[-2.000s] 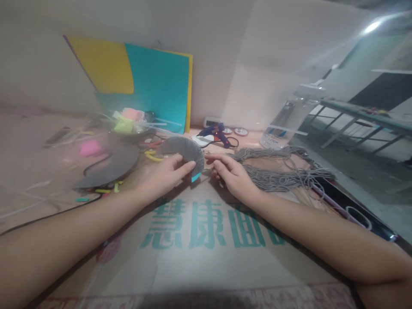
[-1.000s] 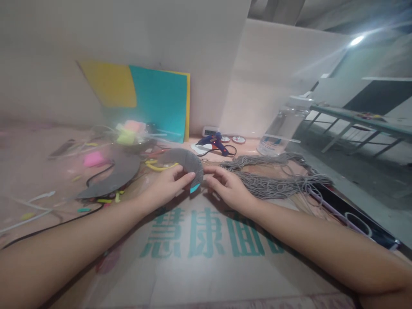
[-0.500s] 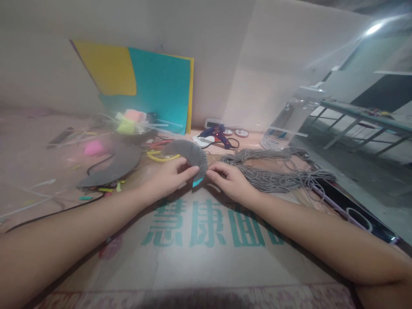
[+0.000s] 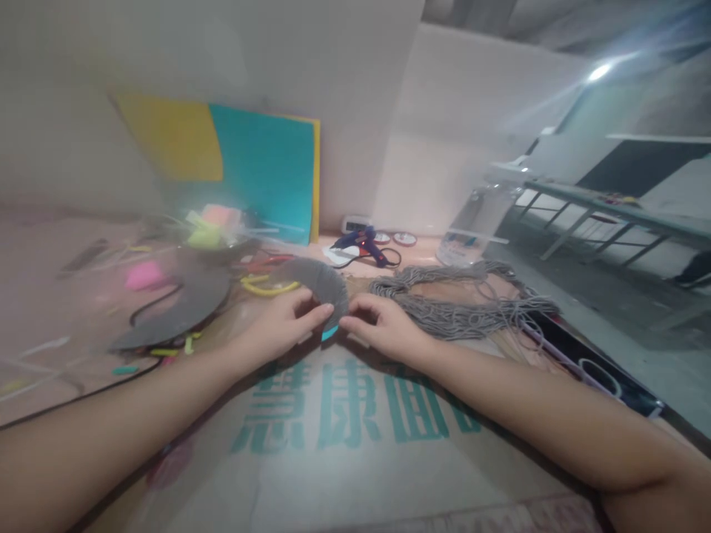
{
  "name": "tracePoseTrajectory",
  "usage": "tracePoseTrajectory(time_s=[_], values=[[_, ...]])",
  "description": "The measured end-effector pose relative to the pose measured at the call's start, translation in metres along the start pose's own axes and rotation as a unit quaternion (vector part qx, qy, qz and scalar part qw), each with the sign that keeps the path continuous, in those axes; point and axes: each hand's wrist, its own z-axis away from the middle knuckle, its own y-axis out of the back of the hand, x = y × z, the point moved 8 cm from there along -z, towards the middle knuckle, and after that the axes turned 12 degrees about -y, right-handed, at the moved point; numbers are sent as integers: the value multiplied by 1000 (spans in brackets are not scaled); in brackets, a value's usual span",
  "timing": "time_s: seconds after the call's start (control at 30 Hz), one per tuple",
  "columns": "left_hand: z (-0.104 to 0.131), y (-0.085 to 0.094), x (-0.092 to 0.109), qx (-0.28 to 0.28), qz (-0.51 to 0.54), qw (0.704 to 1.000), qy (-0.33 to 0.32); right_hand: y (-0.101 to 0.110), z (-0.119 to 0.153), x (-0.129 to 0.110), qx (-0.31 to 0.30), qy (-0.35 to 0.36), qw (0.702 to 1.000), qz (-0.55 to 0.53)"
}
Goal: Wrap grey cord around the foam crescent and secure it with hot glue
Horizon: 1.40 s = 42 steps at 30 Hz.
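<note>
A curved, crescent-like piece (image 4: pixel 325 285) wound closely with grey cord stands over the board in the middle, a short teal stretch showing bare at its lower end. My left hand (image 4: pixel 289 318) grips it from the left, thumb in front and the fingertips hidden behind. At the right edge of the piece, my right hand (image 4: pixel 383 326) is closed in a pinch, thumb against fingers. What lies in that pinch is too small to make out. A large looped bundle of grey cord (image 4: pixel 466 314) lies just beyond my right hand.
Behind are a blue glue gun (image 4: pixel 361 244) with a lit red spot, a clear plastic jar (image 4: pixel 466 229) and teal and yellow sheets (image 4: pixel 266 170) leaning on the wall. To the left lie a flat grey curved piece (image 4: pixel 194 303), yellow-handled pliers (image 4: pixel 269 287) and coloured scraps.
My view has swung slightly, so the scene sits lower and further left. Both hands keep nearly the same hold at the curved piece, the right fingertips still at its edge.
</note>
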Motion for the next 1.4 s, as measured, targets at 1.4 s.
tracePoseTrajectory(time_s=[1.4], values=[[-6,-4,-4,-22,-6,999,-46,2,-2,3,29,13,999,11]])
